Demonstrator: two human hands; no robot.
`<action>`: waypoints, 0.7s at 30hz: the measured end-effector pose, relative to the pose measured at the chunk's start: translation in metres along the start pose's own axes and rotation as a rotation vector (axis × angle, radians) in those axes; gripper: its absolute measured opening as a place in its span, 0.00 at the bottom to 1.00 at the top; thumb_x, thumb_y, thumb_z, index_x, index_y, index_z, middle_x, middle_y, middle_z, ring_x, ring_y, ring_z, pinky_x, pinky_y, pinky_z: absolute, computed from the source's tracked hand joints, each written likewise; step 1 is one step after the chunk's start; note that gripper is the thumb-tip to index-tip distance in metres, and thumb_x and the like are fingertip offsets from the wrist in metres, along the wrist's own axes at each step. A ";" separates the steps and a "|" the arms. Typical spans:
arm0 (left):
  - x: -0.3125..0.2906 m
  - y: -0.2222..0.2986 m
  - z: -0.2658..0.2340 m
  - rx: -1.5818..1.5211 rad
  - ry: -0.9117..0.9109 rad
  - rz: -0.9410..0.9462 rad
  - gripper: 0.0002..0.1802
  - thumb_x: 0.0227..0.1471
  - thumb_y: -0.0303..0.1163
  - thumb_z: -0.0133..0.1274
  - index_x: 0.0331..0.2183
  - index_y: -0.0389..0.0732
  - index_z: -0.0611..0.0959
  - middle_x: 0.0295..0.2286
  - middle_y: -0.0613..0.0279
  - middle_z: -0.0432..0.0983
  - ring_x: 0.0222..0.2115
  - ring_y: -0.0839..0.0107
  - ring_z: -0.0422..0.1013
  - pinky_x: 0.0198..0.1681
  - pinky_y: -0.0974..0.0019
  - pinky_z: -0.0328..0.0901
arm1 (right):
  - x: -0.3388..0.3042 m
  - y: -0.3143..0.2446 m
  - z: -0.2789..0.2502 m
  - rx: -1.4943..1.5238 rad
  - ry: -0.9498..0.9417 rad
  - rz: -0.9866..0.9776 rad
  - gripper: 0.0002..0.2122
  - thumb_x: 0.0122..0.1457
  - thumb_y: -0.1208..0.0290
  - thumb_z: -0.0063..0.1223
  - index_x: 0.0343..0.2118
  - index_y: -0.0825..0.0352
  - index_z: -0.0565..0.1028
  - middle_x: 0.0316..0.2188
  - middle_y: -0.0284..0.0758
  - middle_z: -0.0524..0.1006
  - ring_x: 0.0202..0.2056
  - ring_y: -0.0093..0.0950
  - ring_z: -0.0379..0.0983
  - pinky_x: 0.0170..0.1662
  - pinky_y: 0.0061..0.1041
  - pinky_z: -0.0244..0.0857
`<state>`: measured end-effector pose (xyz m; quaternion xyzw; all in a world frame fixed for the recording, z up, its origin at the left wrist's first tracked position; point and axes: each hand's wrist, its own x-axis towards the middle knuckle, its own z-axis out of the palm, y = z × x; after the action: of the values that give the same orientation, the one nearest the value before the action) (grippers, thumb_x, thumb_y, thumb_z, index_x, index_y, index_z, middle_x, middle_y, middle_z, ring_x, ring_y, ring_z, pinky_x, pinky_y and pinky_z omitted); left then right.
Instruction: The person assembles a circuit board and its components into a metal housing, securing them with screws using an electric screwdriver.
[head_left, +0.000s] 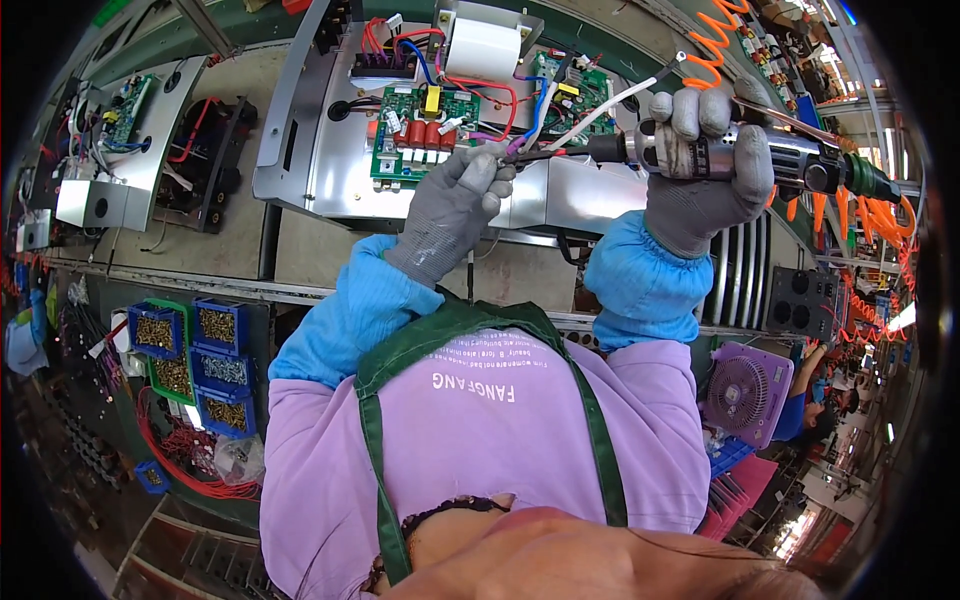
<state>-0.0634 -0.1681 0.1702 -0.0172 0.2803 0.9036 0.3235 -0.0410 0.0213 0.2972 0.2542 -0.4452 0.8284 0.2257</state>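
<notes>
My right hand, in a grey glove, wraps round a silver and black power screwdriver held sideways, its bit pointing left. Near the bit's tip, my gloved left hand is closed in a pinch; what sits between its fingertips is too small to make out. Both hands are over the front edge of an open metal chassis. Inside it are a green circuit board with red-brown parts, a white cylinder and red and blue wires. A purple-sleeved wire end is close to my left fingertips.
Left of the chassis stands another opened metal unit. Blue bins of small screws sit at lower left, beside a bundle of red wires. Orange coiled hoses hang at right, above a purple fan. Another person is behind it.
</notes>
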 end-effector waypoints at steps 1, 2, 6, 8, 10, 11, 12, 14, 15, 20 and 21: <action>0.001 0.000 -0.004 0.027 -0.011 -0.011 0.13 0.58 0.36 0.49 0.40 0.37 0.76 0.29 0.62 0.72 0.26 0.81 0.66 0.26 0.82 0.64 | 0.000 0.000 0.001 -0.032 0.016 -0.014 0.13 0.54 0.65 0.43 0.37 0.70 0.70 0.28 0.37 0.70 0.28 0.32 0.68 0.43 0.41 0.65; 0.001 -0.001 -0.007 0.055 -0.021 -0.021 0.13 0.58 0.36 0.49 0.40 0.36 0.76 0.28 0.62 0.72 0.25 0.81 0.66 0.27 0.82 0.64 | 0.000 0.001 0.001 -0.031 0.014 -0.012 0.13 0.54 0.65 0.43 0.37 0.70 0.70 0.28 0.37 0.70 0.28 0.32 0.68 0.43 0.41 0.65; 0.001 -0.003 -0.003 0.066 -0.031 -0.007 0.14 0.58 0.36 0.49 0.40 0.36 0.75 0.28 0.61 0.72 0.24 0.80 0.65 0.26 0.82 0.64 | -0.001 0.003 0.003 -0.054 0.011 -0.019 0.17 0.54 0.67 0.43 0.46 0.67 0.67 0.28 0.36 0.71 0.29 0.32 0.70 0.41 0.43 0.67; -0.003 0.002 0.008 0.110 0.122 -0.001 0.14 0.58 0.36 0.48 0.40 0.35 0.75 0.28 0.61 0.71 0.23 0.81 0.65 0.24 0.82 0.63 | -0.002 0.006 0.005 -0.097 0.013 -0.033 0.18 0.54 0.67 0.43 0.48 0.67 0.66 0.28 0.35 0.71 0.29 0.32 0.70 0.41 0.44 0.67; 0.001 -0.001 -0.004 0.023 0.051 -0.034 0.14 0.58 0.36 0.49 0.40 0.35 0.75 0.29 0.60 0.72 0.24 0.81 0.65 0.24 0.82 0.63 | -0.001 0.008 0.007 -0.047 0.005 -0.066 0.18 0.54 0.67 0.43 0.48 0.67 0.65 0.29 0.36 0.71 0.29 0.32 0.70 0.41 0.43 0.67; 0.002 -0.002 -0.009 -0.063 -0.021 -0.069 0.15 0.58 0.36 0.49 0.41 0.35 0.75 0.29 0.59 0.72 0.24 0.81 0.66 0.24 0.82 0.63 | -0.001 0.008 0.007 -0.046 0.003 -0.065 0.18 0.54 0.67 0.43 0.48 0.67 0.65 0.29 0.36 0.71 0.29 0.32 0.70 0.41 0.43 0.67; 0.003 -0.004 -0.012 -0.064 -0.021 -0.067 0.15 0.58 0.36 0.49 0.41 0.35 0.75 0.29 0.59 0.72 0.24 0.81 0.66 0.24 0.82 0.63 | -0.001 0.008 0.007 -0.041 0.001 -0.046 0.18 0.54 0.67 0.43 0.48 0.67 0.65 0.29 0.36 0.71 0.29 0.32 0.70 0.41 0.43 0.67; 0.003 -0.003 -0.013 -0.025 -0.054 -0.082 0.17 0.58 0.38 0.50 0.43 0.35 0.74 0.31 0.57 0.73 0.26 0.80 0.68 0.24 0.82 0.63 | 0.000 0.008 0.006 -0.035 -0.003 -0.026 0.18 0.54 0.67 0.43 0.48 0.67 0.65 0.28 0.36 0.71 0.29 0.32 0.70 0.41 0.43 0.67; 0.003 -0.002 -0.012 -0.027 -0.054 -0.081 0.17 0.58 0.38 0.50 0.43 0.35 0.74 0.31 0.57 0.73 0.26 0.80 0.68 0.24 0.82 0.63 | 0.000 0.009 0.007 -0.042 -0.007 -0.025 0.18 0.54 0.67 0.43 0.47 0.67 0.65 0.28 0.36 0.71 0.29 0.32 0.70 0.41 0.43 0.67; -0.018 0.015 0.010 0.156 0.083 -0.225 0.25 0.57 0.44 0.49 0.46 0.31 0.71 0.33 0.59 0.72 0.25 0.79 0.64 0.27 0.78 0.62 | 0.000 0.008 0.007 -0.101 -0.002 -0.029 0.17 0.53 0.68 0.42 0.46 0.69 0.65 0.28 0.37 0.71 0.29 0.32 0.69 0.40 0.42 0.67; -0.018 0.011 0.005 0.155 0.079 -0.229 0.25 0.57 0.44 0.49 0.46 0.31 0.71 0.33 0.59 0.72 0.25 0.79 0.64 0.27 0.78 0.62 | 0.000 0.008 0.007 -0.151 0.030 -0.043 0.18 0.53 0.69 0.42 0.46 0.70 0.65 0.28 0.38 0.71 0.27 0.31 0.69 0.39 0.41 0.68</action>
<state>-0.0553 -0.1826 0.1835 -0.0594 0.3581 0.8349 0.4137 -0.0445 0.0116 0.2959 0.2335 -0.4976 0.7911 0.2684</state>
